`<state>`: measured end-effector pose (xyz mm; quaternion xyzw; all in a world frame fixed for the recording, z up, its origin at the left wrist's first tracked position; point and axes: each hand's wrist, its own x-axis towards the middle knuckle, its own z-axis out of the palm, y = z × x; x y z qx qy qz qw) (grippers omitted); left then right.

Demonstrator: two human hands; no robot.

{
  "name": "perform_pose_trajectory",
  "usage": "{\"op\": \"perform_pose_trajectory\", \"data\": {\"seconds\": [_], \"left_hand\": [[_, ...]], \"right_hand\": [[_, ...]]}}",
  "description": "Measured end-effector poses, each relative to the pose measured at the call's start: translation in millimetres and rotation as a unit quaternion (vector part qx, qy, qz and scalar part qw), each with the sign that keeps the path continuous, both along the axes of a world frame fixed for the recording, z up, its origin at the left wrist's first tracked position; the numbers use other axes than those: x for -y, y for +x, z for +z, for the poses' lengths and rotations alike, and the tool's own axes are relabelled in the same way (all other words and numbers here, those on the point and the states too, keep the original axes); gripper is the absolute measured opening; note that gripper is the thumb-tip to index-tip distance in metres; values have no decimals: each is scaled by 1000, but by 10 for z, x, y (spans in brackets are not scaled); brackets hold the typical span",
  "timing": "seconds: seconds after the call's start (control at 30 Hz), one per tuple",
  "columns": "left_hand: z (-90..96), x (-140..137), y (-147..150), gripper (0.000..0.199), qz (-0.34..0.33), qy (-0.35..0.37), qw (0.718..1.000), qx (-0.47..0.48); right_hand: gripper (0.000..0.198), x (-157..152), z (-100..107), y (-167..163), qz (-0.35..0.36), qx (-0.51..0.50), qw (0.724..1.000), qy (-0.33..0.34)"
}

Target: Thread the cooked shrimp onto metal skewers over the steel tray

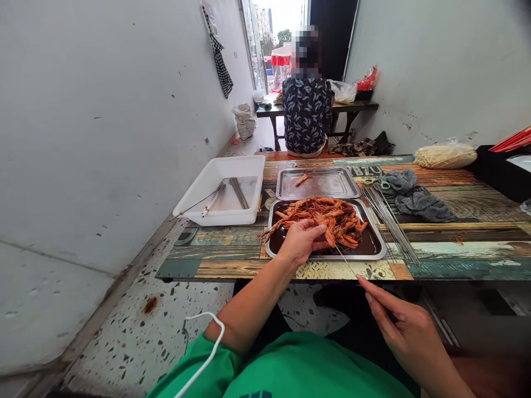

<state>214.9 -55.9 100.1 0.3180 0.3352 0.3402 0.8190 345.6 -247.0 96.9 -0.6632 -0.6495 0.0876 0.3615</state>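
Note:
Over the front of a metal tray (377, 255) heaped with reddish-brown shrimp (346, 221), my left hand (302, 239) pinches one shrimp (329, 236). My right hand (400, 318) grips a thin metal skewer (347, 262) near its lower end, in front of the table edge. The skewer's far end meets the tail end of the held shrimp; how deep it goes in, I cannot tell. Dark liquid lies in the tray's corners. Behind it, a second metal tray (327, 185) bears a single shrimp (304, 178).
A white plastic bin (191, 207) with several skewers is at the left. Loose metal skewers (392, 224), green-handled scissors (375, 181) and a grey cloth (418, 196) lie right of the trays. Bagged pale sticks (446, 155) are farther right. A person (307, 113) sits beyond, facing away.

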Motion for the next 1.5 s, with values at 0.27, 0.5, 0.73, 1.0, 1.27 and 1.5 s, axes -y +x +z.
{"op": "perform_pose_trajectory", "data": {"seconds": [0.27, 0.5, 0.73, 1.0, 1.27, 1.5], "left_hand": [[-33, 5, -3, 15, -12, 4, 1000, 3], [-17, 28, 6, 14, -20, 8, 1000, 0], [-6, 68, 35, 15, -15, 12, 1000, 2], [5, 92, 38, 20, -31, 32, 999, 4], [-16, 60, 30, 16, -57, -3, 998, 0], [43, -1, 46, 5, -51, -140, 988, 43]], "right_hand": [[36, 14, 8, 15, -10, 0, 1000, -14], [38, 20, 0, 34, -9, -7, 1000, -29], [40, 41, 1, 26, -14, -14, 999, -26], [41, 34, 19, 30, -18, -28, 999, -38], [37, -7, 69, 2, -25, -54, 998, -27], [39, 38, 82, -3, -2, -81, 996, -34]]}}
